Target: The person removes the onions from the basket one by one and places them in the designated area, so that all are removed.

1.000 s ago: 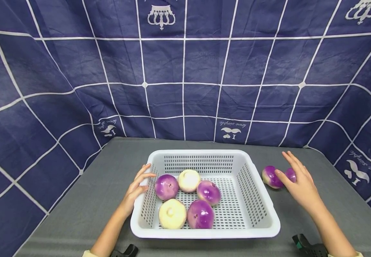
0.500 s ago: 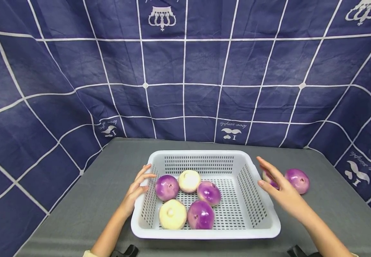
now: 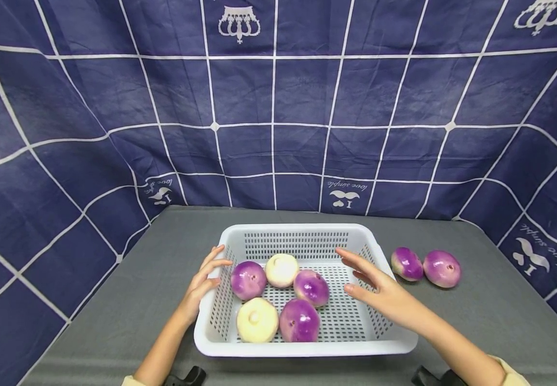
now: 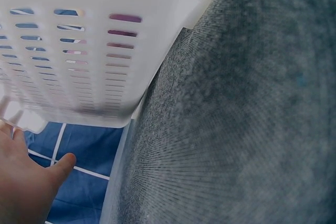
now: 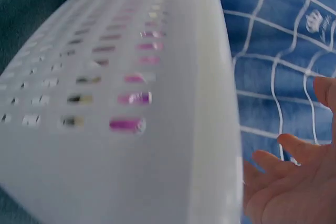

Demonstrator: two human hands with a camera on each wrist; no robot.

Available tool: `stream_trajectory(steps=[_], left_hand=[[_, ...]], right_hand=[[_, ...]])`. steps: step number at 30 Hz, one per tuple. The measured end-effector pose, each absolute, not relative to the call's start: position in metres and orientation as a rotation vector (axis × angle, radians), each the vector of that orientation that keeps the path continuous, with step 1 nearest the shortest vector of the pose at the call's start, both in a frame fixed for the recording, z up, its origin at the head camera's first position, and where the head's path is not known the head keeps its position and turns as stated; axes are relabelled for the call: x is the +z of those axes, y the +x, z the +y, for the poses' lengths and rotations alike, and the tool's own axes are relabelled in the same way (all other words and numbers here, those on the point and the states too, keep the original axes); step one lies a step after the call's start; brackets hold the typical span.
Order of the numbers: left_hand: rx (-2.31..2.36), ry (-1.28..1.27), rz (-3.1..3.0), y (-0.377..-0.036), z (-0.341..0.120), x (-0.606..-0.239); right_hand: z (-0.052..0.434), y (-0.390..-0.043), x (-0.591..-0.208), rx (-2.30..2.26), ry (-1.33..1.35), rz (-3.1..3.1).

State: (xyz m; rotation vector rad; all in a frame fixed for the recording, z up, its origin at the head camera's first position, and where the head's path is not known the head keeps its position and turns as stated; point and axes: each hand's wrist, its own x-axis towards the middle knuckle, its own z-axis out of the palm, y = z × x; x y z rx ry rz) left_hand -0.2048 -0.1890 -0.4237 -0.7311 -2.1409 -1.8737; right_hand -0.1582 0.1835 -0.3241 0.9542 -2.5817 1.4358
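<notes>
A white plastic basket [image 3: 304, 350] with slotted walls holds several turnips: purple ones, such as the turnip [image 3: 299, 320] at the front, and two with pale cream sides up, one being the front-left turnip [image 3: 257, 320]. My left hand [image 3: 203, 287] rests at the basket's left rim with its fingers extended over the edge; the left wrist view shows the hand [image 4: 26, 174] beside the slotted wall. Over the basket's right part hovers my right hand [image 3: 379, 294], fingers apart and nothing in them. In the right wrist view, that hand [image 5: 294, 182] is beyond the rim.
Two more purple turnips lie side by side right of the basket, a smaller turnip [image 3: 407, 264] and a rounder turnip [image 3: 442, 268]. A grey cloth-covered table [image 3: 128, 300] bears everything. Behind and at the sides hangs a blue curtain [image 3: 302, 102] with white grid lines.
My right hand has moved left from above the two loose turnips to over the basket, uncovering both of them. My left hand stays at the left rim.
</notes>
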Motion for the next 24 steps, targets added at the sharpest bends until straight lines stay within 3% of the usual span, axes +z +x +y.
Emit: stream_trajectory(steps=[24], left_hand=[[-1.849,-0.749,-2.125,-0.205,-0.188,-0.424]], right_hand=[[0.140,-0.149,-0.324,1.235,1.146,-2.922]])
